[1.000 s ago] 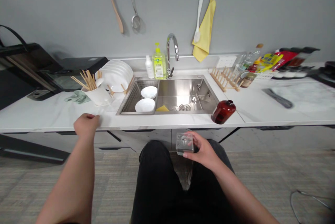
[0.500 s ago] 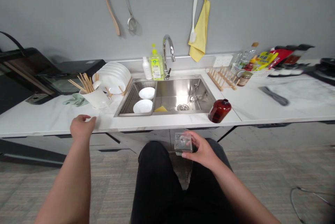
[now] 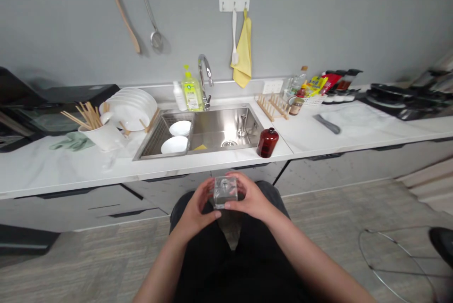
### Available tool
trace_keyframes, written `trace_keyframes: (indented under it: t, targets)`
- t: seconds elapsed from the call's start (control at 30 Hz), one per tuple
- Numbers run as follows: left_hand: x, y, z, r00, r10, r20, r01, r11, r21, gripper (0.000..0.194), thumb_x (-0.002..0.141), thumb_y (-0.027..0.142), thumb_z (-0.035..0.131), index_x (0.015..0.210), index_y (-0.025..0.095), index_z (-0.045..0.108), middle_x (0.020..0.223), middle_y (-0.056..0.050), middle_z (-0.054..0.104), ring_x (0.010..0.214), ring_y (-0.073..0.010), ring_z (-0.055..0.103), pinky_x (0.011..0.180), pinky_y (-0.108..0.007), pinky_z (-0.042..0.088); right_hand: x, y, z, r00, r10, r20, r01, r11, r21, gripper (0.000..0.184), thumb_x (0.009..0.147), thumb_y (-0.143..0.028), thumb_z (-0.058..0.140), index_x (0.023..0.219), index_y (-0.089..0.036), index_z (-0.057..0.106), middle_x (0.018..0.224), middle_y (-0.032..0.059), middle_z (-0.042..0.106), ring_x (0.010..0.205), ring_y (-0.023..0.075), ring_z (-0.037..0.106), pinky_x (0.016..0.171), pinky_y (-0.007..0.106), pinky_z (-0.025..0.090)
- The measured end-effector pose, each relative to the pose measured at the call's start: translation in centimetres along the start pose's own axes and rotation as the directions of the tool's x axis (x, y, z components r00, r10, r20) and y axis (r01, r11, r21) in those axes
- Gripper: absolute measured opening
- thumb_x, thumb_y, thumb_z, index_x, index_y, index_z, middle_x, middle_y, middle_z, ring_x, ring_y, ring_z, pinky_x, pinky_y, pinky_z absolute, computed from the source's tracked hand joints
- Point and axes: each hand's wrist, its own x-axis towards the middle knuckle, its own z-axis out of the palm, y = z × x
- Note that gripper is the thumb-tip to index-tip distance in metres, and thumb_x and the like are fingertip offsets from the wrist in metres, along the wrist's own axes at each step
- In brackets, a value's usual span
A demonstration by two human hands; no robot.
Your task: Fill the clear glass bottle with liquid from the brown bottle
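In front of my lap I hold a small clear square container (image 3: pixel 225 192) with transparent walls. My right hand (image 3: pixel 249 197) grips its right side, fingers at the far edge and thumb at the near lower corner. My left hand (image 3: pixel 198 208) is curved around the left side, fingers against the wall and thumb just below the near edge. The container's contents are hard to make out through the walls. Beyond it, a brown-red bottle (image 3: pixel 267 142) without a cap stands on the counter's front edge, right of the sink (image 3: pixel 215 126).
White bowls (image 3: pixel 174 145) sit in the sink's left basket. Left of them are racked plates (image 3: pixel 136 109), a white pot of chopsticks (image 3: pixel 102 137) and a green cloth (image 3: pixel 73 141). Soap bottles (image 3: pixel 192 93) stand by the faucet (image 3: pixel 205 76). A wooden rack (image 3: pixel 272 107) and jar (image 3: pixel 295 107) are to the right.
My left hand has come from the counter at the left to the clear container. My right hand still holds it. The view has turned a little to the right.
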Motion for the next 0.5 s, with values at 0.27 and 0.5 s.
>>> trace_keyframes:
  t: [0.27, 0.5]
  targets:
    - [-0.4, 0.0, 3.3, 0.996, -0.087, -0.027, 0.084, 0.993, -0.087, 0.089, 0.074, 0.037, 0.110, 0.153, 0.022, 0.070, 0.156, -0.020, 0.076, 0.146, -0.0419, 0.073, 0.131, -0.061, 0.055, -2.5, -0.6, -0.3, 1.000, 0.019, 0.002, -0.019, 1.000, -0.023, 0.085, 0.075, -0.048, 0.111, 0.147, -0.031, 0.069, 0.149, 0.0115, 0.073, 0.131, 0.0341, 0.078, 0.115, 0.055, 0.066]
    - [-1.1, 1.2, 4.0, 0.990, -0.101, -0.099, 0.089, 0.989, -0.115, 0.083, 0.065, 0.033, 0.113, 0.139, 0.022, 0.078, 0.138, -0.017, 0.084, 0.129, -0.0405, 0.082, 0.116, -0.055, 0.066, -3.2, -0.4, -0.9, 0.998, 0.043, 0.051, -0.040, 0.997, -0.065, 0.107, 0.071, -0.051, 0.113, 0.163, -0.037, 0.060, 0.171, 0.0131, 0.061, 0.142, 0.0357, 0.073, 0.117, 0.055, 0.064]
